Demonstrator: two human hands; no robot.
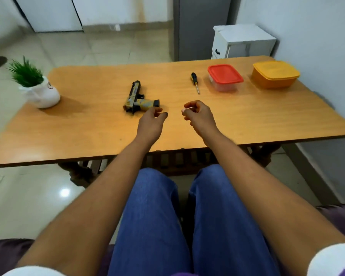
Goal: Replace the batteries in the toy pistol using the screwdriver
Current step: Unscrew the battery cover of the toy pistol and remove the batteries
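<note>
A yellow-and-black toy pistol (137,98) lies flat on the wooden table (88,132), barrel pointing away, grip toward the right. My left hand (150,124) hovers just in front of its grip, fingers loosely curled and apart, holding nothing. A screwdriver (195,81) with a black-and-yellow handle lies farther back, tip toward me. My right hand (198,116) is over the table below the screwdriver, fingers curled but empty, well apart from it.
A clear box with a red lid (225,76) and a yellow lidded box (275,74) stand at the back right. A small potted plant (36,86) sits at the left edge. A white cabinet (243,41) is behind the table.
</note>
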